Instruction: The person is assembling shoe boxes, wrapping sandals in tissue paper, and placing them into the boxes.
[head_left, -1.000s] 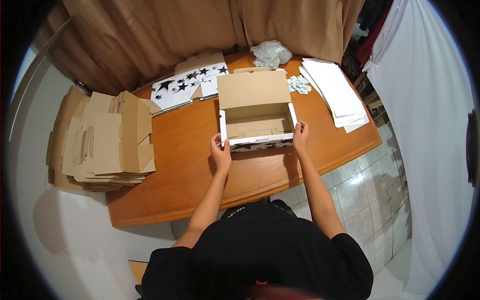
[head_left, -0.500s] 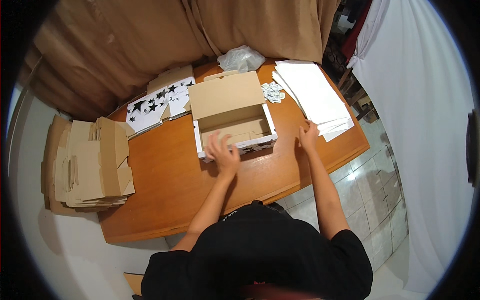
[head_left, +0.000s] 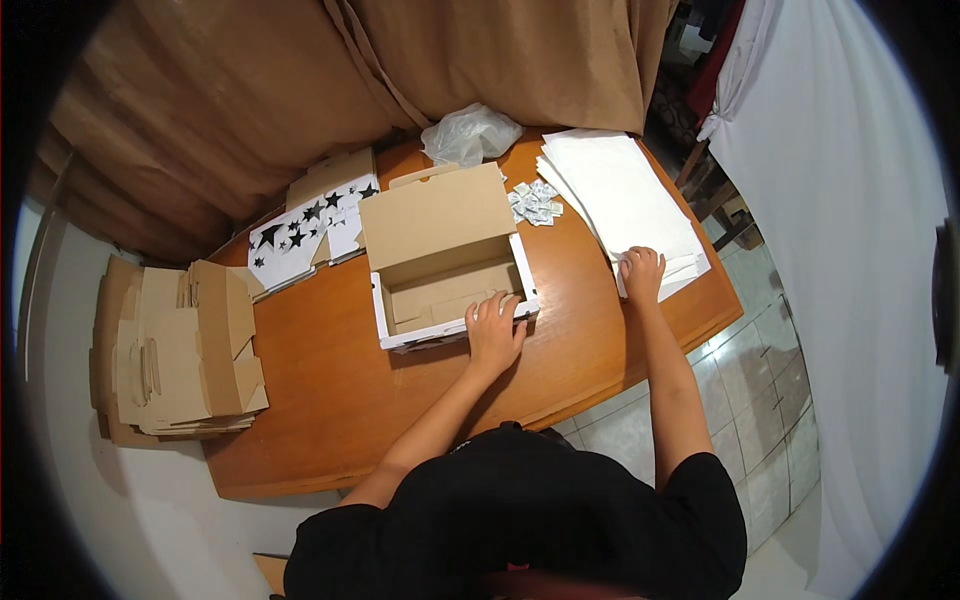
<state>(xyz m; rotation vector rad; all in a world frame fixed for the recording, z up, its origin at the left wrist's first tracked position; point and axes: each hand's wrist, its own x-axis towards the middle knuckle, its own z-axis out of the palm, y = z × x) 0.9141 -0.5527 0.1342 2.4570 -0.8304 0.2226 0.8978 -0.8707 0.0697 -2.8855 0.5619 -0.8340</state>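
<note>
I see the open cardboard box (head_left: pixel 447 262) at the centre of the frame on the wooden table (head_left: pixel 330 380). My left hand (head_left: pixel 494 328) rests on its front wall, fingers spread slightly. Right of centre, my right hand (head_left: pixel 641 274) presses flat, fingers together, on the stack of white paper (head_left: pixel 620 195). Small packets (head_left: pixel 534 202) lie just above the box.

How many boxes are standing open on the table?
1. The open box sits mid-table with its lid up, and the left hand rests on its front edge. The cardboard pile at the left is only flattened boxes.
</note>
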